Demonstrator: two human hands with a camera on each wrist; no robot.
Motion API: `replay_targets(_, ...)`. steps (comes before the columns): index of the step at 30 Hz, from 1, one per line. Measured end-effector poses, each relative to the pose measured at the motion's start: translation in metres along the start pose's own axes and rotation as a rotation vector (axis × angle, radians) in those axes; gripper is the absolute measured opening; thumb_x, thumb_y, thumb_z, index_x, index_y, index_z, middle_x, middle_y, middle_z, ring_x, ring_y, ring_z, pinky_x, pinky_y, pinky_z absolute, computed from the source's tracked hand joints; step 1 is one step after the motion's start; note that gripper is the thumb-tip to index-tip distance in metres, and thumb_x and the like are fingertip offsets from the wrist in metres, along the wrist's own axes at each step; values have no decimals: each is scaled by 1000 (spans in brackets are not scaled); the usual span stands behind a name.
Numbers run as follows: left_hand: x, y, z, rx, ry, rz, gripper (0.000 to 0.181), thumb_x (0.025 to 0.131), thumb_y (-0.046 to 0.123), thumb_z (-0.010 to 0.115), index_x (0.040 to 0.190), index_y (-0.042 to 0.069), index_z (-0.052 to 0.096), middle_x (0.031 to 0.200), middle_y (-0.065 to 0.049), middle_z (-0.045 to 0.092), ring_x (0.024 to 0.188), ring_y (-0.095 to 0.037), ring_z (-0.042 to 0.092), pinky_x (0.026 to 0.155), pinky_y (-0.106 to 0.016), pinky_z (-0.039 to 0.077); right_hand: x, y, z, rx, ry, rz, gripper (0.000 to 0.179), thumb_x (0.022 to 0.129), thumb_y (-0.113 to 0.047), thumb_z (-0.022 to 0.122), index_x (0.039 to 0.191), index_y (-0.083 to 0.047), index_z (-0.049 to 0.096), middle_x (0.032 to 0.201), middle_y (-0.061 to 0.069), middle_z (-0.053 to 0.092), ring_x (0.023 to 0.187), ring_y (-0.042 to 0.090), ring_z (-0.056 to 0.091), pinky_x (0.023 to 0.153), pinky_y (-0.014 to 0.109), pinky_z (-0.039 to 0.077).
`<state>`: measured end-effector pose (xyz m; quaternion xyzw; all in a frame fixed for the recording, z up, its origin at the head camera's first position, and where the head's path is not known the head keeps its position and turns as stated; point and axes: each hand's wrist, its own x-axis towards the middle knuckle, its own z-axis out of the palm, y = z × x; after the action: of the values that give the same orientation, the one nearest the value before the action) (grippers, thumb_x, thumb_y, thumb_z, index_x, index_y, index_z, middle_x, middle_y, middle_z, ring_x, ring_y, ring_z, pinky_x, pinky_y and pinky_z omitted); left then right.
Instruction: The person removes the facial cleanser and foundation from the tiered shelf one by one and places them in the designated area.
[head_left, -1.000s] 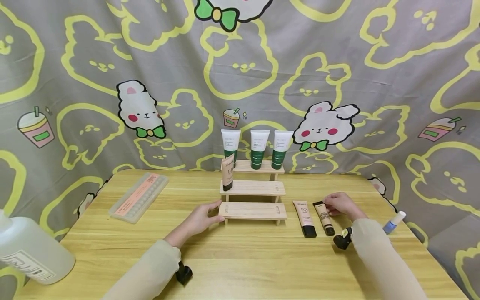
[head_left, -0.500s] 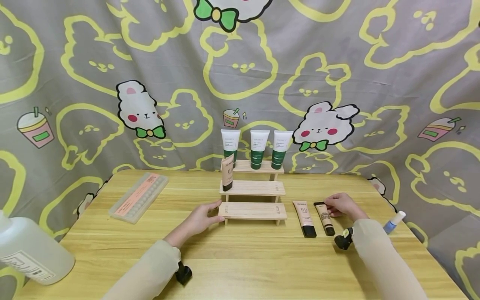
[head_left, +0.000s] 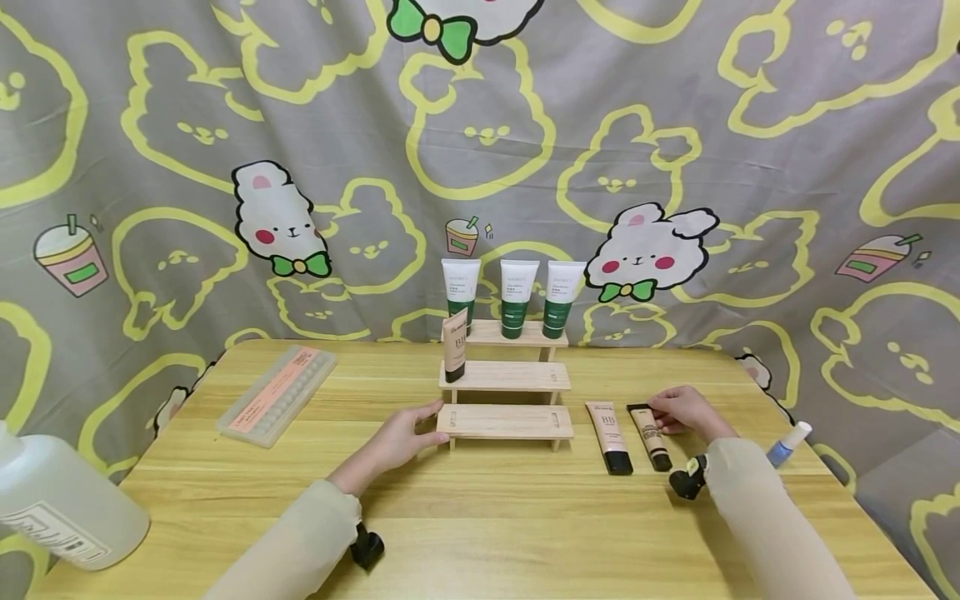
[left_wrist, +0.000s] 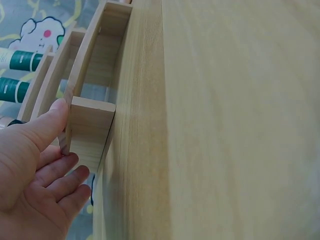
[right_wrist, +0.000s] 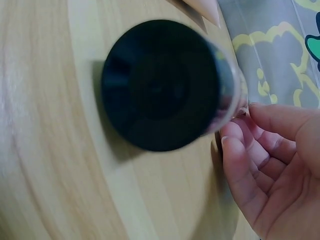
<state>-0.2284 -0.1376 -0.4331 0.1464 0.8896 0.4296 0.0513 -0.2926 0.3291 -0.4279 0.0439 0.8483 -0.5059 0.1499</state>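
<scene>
My left hand [head_left: 401,437] pinches the left end of the lowest step of a three-step wooden display stand [head_left: 506,421]; in the left wrist view the thumb [left_wrist: 52,120] lies against the board's edge. My right hand [head_left: 681,408] pinches the far end of a beige cosmetic tube [head_left: 648,435] with a black cap, which lies on the table. In the right wrist view the round black cap [right_wrist: 160,85] looms close and hides most of that tube. Left of it lies a pinkish BB cream tube [head_left: 609,435]. Another BB cream tube [head_left: 455,348] stands on the middle step.
White-and-green tubes [head_left: 519,298] stand on the top step. A flat clear case [head_left: 277,396] lies at the left, with a large translucent jug [head_left: 67,500] nearer. A small blue bottle [head_left: 789,446] with a white cap stands beside the right sleeve. A patterned curtain [head_left: 360,125] hangs behind.
Over the last second the right hand and the far end of its tube have shifted very slightly to the right. The left hand and the stand hold still.
</scene>
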Motion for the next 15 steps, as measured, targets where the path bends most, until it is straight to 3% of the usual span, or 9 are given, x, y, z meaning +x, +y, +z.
replay_targets(15, 0, 1, 0, 1, -4, 11, 63, 85, 25, 67, 137, 3, 41, 140, -13, 39, 123, -35, 39, 99, -47, 35, 1, 3, -2, 51, -7, -4, 23, 93, -9, 51, 97, 13, 58, 68, 4, 58, 57, 10, 57, 53, 25, 53)
